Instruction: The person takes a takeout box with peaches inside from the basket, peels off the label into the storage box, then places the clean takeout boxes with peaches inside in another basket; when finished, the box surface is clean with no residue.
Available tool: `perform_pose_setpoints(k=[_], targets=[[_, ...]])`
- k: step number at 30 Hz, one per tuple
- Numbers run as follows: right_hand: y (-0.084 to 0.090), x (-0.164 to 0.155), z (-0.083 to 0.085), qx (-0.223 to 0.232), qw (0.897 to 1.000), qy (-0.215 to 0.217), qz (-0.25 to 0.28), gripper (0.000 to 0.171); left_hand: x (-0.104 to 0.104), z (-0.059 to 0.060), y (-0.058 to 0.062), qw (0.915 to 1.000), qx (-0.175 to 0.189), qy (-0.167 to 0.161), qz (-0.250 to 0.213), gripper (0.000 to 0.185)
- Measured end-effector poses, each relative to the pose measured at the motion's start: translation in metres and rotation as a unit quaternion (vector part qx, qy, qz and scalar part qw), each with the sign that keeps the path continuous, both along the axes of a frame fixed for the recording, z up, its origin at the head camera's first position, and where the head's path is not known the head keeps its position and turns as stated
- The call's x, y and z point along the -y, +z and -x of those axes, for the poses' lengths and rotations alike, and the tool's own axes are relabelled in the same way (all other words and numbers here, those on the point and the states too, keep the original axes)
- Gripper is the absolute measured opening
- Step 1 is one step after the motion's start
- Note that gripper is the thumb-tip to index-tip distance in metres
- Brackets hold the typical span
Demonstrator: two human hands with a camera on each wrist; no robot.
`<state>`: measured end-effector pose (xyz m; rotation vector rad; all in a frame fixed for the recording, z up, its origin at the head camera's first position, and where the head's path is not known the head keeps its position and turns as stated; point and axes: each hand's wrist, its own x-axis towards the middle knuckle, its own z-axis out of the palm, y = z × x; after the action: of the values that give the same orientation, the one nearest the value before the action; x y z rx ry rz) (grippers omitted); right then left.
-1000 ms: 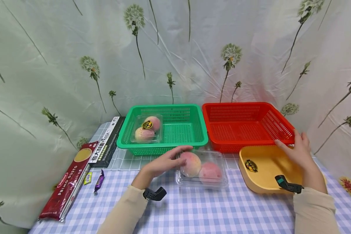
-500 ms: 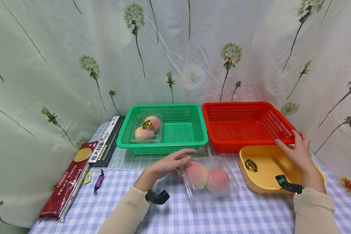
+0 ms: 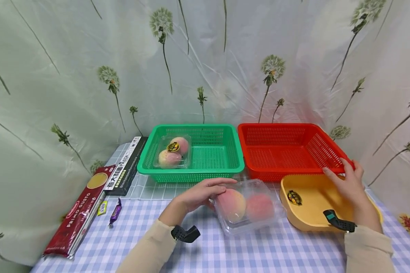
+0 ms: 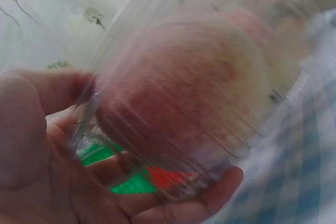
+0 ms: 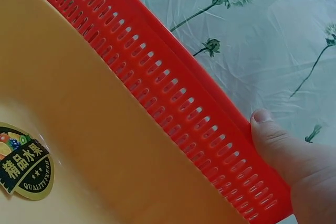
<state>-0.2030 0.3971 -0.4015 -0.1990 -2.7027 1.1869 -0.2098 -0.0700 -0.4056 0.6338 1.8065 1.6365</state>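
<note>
Nearest, a broad run of checked bench (image 3: pixel 249 254); farther, a clear two-peach pack (image 3: pixel 246 223), just left of a yellow tray (image 3: pixel 317 204). Long axis left to right, right end angled slightly far. Left fingers (image 3: pixel 222 181) curled around the left end, apart by its thickness; beyond, right fingers (image 3: pixel 347 167) bent over the near right corner of a red basket (image 3: pixel 276 176).

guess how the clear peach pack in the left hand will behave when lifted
The clear pack will probably flex, its walls looking thin and see-through. Its far end may dip, since the left hand grips only one end. The two round peaches inside could shift or bruise.
</note>
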Motion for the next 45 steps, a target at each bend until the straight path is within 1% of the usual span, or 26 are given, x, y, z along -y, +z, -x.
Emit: perform_pose_setpoints(k=[6,8,11,14,17,19,22,25,30,32,35,38,42,45], targets=[[0.0,-0.002,0.0,-0.005,1.0,0.0,0.001,0.087,-0.007,-0.007,0.025,0.9966,0.029,0.023,-0.074,0.042],[0.0,-0.002,0.0,-0.005,1.0,0.0,0.002,0.086,-0.01,-0.01,0.034,0.9949,0.032,0.028,-0.091,0.043],[0.001,-0.001,0.0,-0.012,1.0,-0.001,0.009,0.087,-0.017,-0.01,0.046,0.9931,0.029,0.042,-0.106,0.043],[0.003,0.0,0.002,-0.023,1.0,-0.002,0.013,0.088,-0.03,-0.005,0.057,0.9915,0.022,0.066,-0.11,0.041],[0.005,0.0,0.003,-0.029,1.0,-0.004,0.012,0.088,-0.046,0.004,0.066,0.9888,0.023,0.099,-0.109,0.037],[0.006,-0.001,0.004,-0.028,0.999,-0.006,0.013,0.089,-0.058,0.011,0.07,0.986,0.032,0.122,-0.109,0.034],[0.007,-0.001,0.005,-0.021,1.0,-0.014,0.015,0.091,-0.078,0.022,0.074,0.9792,0.051,0.16,-0.114,0.031],[0.008,-0.002,0.006,-0.009,0.999,-0.027,0.017,0.095,-0.099,0.031,0.077,0.9693,0.073,0.197,-0.128,0.029],[0.009,-0.003,0.005,0.0,0.999,-0.037,0.019,0.095,-0.134,0.039,0.083,0.9495,0.104,0.248,-0.161,0.03],[0.009,-0.003,0.004,0.0,0.999,-0.039,0.021,0.094,-0.148,0.042,0.085,0.9446,0.105,0.264,-0.165,0.03],[0.01,-0.003,0.004,0.001,0.999,-0.039,0.021,0.093,-0.166,0.047,0.088,0.941,0.085,0.289,-0.154,0.03],[0.012,-0.003,0.005,-0.003,0.999,-0.036,0.018,0.092,-0.18,0.055,0.086,0.9352,0.06,0.322,-0.133,0.03],[0.013,-0.003,0.007,-0.008,0.999,-0.036,0.014,0.092,-0.196,0.064,0.08,0.9221,0.034,0.378,-0.074,0.032],[0.013,-0.001,0.007,-0.002,0.999,-0.041,0.023,0.092,-0.204,0.07,0.077,0.9135,0.014,0.406,-0.018,0.033]])
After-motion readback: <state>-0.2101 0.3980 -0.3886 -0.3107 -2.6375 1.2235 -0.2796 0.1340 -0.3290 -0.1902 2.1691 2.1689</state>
